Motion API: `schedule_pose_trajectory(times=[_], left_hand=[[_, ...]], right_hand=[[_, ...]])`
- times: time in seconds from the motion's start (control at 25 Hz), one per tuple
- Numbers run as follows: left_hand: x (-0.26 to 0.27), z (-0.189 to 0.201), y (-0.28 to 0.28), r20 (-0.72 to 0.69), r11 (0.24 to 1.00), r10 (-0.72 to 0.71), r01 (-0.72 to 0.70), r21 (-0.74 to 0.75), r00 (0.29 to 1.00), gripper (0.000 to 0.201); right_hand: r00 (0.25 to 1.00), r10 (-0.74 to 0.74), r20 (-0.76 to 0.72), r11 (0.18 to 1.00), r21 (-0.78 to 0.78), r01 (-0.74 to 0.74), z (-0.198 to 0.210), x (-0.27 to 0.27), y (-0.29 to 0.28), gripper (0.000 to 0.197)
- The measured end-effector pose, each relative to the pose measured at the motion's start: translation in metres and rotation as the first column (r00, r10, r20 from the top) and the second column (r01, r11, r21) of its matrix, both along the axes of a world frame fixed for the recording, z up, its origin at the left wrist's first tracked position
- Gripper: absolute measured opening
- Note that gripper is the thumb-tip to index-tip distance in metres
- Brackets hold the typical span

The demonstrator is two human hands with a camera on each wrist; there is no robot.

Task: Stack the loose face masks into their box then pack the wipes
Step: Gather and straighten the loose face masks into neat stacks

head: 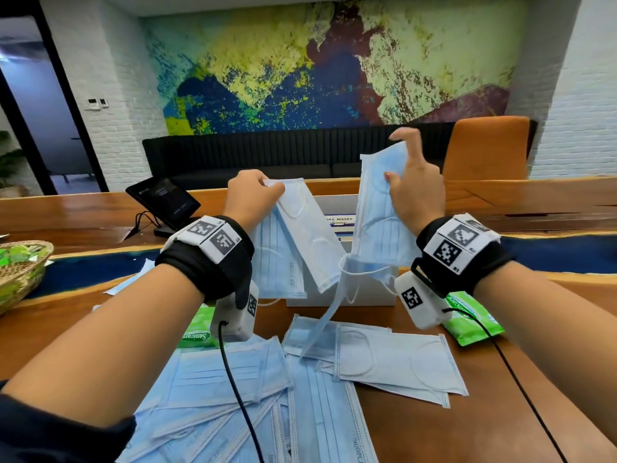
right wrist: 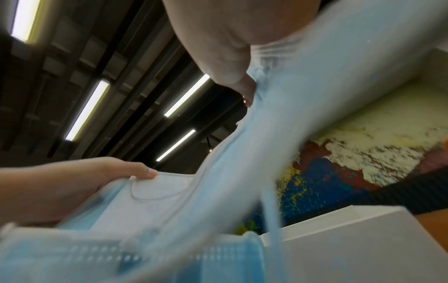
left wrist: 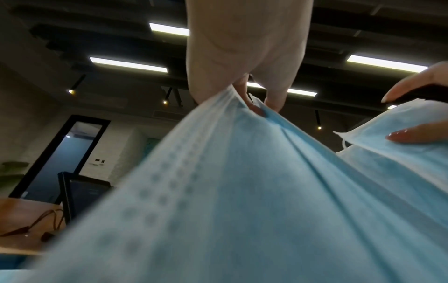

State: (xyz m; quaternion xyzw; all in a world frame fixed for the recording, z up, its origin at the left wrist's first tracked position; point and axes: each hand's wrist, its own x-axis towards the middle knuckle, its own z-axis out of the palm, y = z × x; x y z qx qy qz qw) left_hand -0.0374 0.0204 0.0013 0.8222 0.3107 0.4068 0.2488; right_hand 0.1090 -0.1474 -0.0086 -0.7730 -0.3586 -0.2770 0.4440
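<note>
Head view: left hand (head: 248, 198) pinches masks (head: 293, 242), right hand (head: 415, 192) pinches another bunch (head: 377, 215) (loop dangling); square edges before lowering into box (head: 337, 208).

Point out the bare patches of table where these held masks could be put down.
Bare wood lies right of the loose masks, below the right wipes pack. Another patch runs between the basket and the left forearm. Crowded: the mask pile in front, and before the box.
</note>
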Motion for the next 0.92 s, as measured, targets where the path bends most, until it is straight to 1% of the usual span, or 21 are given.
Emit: schedule_pose_trajectory(times=[0.08, 0.16, 0.24, 0.32, 0.4, 0.44, 0.52, 0.56, 0.6, 0.68, 0.72, 0.76, 0.84, 0.92], left_hand=[[0.001, -0.002, -0.006, -0.068, 0.995, -0.075, 0.071, -0.07, 0.995, 0.017], [0.004, -0.006, -0.013, -0.146, 0.986, -0.139, 0.123, -0.113, 0.98, 0.018], [0.009, -0.009, -0.02, -0.176, 0.983, -0.16, 0.14, -0.117, 0.971, 0.022], [0.014, -0.011, -0.028, -0.157, 0.982, -0.168, 0.15, -0.116, 0.973, 0.028], [0.018, -0.012, -0.039, -0.118, 0.981, -0.183, 0.172, -0.093, 0.976, 0.027], [0.019, -0.013, -0.045, -0.099, 0.978, -0.198, 0.19, -0.086, 0.975, 0.027], [0.02, -0.016, -0.054, -0.068, 0.964, -0.249, 0.24, -0.119, 0.966, 0.033], [0.019, -0.018, -0.057, -0.051, 0.948, -0.279, 0.267, -0.171, 0.959, 0.035], [0.017, -0.02, -0.059, -0.027, 0.918, -0.324, 0.307, -0.251, 0.946, 0.034], [0.012, -0.022, -0.062, 0.008, 0.83, -0.418, 0.385, -0.404, 0.909, 0.028], [0.008, -0.023, -0.063, -0.013, 0.81, -0.45, 0.402, -0.426, 0.893, 0.031], [0.006, -0.024, -0.062, -0.058, 0.813, -0.474, 0.411, -0.412, 0.879, 0.034], [0.001, -0.027, -0.06, -0.166, 0.845, -0.498, 0.433, -0.315, 0.851, 0.034], [-0.004, -0.03, -0.058, -0.203, 0.875, -0.478, 0.443, -0.193, 0.855, 0.031]], right_hand=[[0.997, -0.051, 0.061, 0.989, -0.135, 0.059, 0.001, -0.002, 0.0, 0.031], [0.996, -0.065, 0.06, 0.97, -0.23, 0.077, -0.002, -0.007, 0.001, 0.032], [0.999, -0.032, 0.016, 0.949, -0.313, 0.035, -0.006, -0.014, 0.003, 0.034], [0.999, 0.016, -0.033, 0.922, -0.385, -0.027, -0.012, -0.023, 0.007, 0.033], [0.983, 0.124, -0.132, 0.892, -0.42, -0.169, -0.019, -0.034, 0.011, 0.037], [0.955, 0.195, -0.222, 0.87, -0.411, -0.273, -0.022, -0.04, 0.013, 0.04], [0.864, 0.309, -0.398, 0.813, -0.361, -0.457, -0.028, -0.048, 0.014, 0.041], [0.817, 0.34, -0.467, 0.787, -0.334, -0.518, -0.031, -0.051, 0.012, 0.041], [0.767, 0.369, -0.525, 0.768, -0.293, -0.57, -0.033, -0.052, 0.01, 0.041], [0.68, 0.435, -0.591, 0.734, -0.204, -0.647, -0.036, -0.052, 0.003, 0.042], [0.675, 0.45, -0.584, 0.726, -0.201, -0.658, -0.037, -0.053, 0.0, 0.04], [0.709, 0.444, -0.549, 0.732, -0.234, -0.64, -0.039, -0.054, -0.003, 0.038], [0.793, 0.41, -0.451, 0.783, -0.272, -0.56, -0.043, -0.053, -0.005, 0.029], [0.813, 0.392, -0.431, 0.831, -0.214, -0.514, -0.047, -0.049, -0.005, 0.025]])
